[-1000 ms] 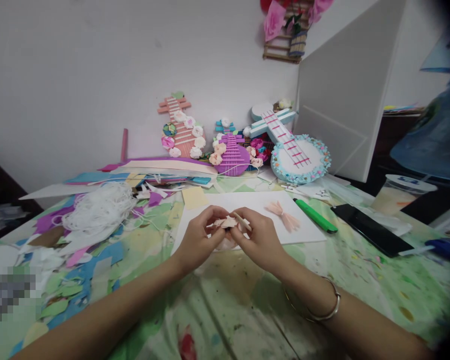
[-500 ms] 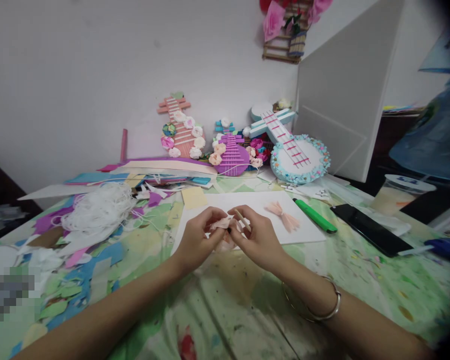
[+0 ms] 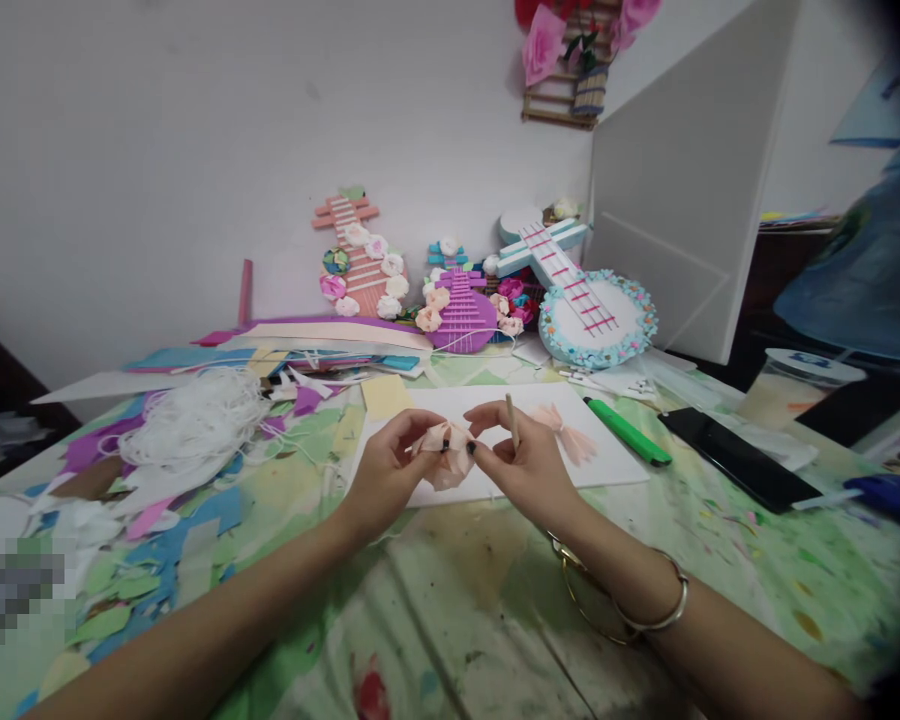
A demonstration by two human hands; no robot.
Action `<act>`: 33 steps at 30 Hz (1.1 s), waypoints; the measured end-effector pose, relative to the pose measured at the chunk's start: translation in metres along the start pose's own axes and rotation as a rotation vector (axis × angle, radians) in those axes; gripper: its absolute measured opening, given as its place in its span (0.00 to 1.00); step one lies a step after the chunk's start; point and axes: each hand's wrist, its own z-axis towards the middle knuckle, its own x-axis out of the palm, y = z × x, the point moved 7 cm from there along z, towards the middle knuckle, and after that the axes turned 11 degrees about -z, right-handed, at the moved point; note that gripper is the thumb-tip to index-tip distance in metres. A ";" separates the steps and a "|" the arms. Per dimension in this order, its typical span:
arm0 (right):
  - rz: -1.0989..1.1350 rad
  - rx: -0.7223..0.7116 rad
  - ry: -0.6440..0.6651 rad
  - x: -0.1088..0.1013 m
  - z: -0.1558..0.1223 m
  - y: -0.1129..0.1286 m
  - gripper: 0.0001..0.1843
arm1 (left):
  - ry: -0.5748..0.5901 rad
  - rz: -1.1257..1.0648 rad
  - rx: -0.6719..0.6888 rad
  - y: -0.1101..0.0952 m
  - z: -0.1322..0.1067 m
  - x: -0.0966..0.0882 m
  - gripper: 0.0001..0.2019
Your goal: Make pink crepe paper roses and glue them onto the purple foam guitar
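Note:
Both my hands meet over the near edge of a white sheet (image 3: 495, 405). My left hand (image 3: 386, 470) pinches a crumpled pale-pink paper flower (image 3: 444, 452) from the left. My right hand (image 3: 521, 462) pinches the same flower from the right and also holds a thin wooden stick (image 3: 511, 420) that points up between its fingers. Two bangles (image 3: 649, 610) ring my right wrist. A second pale-pink folded paper piece (image 3: 566, 430) lies on the sheet just right of my hands.
A green marker (image 3: 628, 432) and a black phone (image 3: 731, 458) lie to the right. White string (image 3: 195, 420) and coloured paper scraps (image 3: 142, 540) cover the left. Paper-flower guitar crafts (image 3: 461, 305) lean on the wall; a white board (image 3: 682, 190) stands back right.
The flower has been turned and bunched between my fingers. The stick in my right hand has swung from lying flat to pointing upward. Both hands shifted slightly forward.

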 end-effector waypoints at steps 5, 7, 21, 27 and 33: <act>-0.028 -0.039 -0.040 0.001 0.000 -0.002 0.16 | 0.047 0.017 0.008 0.000 -0.001 0.006 0.08; -0.055 -0.064 -0.057 0.001 -0.001 -0.001 0.14 | 0.057 0.057 0.016 0.000 -0.001 0.007 0.08; -0.172 -0.168 -0.037 0.002 -0.003 0.012 0.06 | 0.045 0.214 0.015 0.006 0.001 0.001 0.07; -0.227 -0.149 -0.045 0.003 -0.003 0.008 0.05 | 0.013 0.308 0.052 0.001 0.001 0.000 0.07; -0.258 -0.122 -0.041 0.006 -0.005 0.007 0.05 | -0.016 0.346 0.031 -0.001 0.000 -0.001 0.06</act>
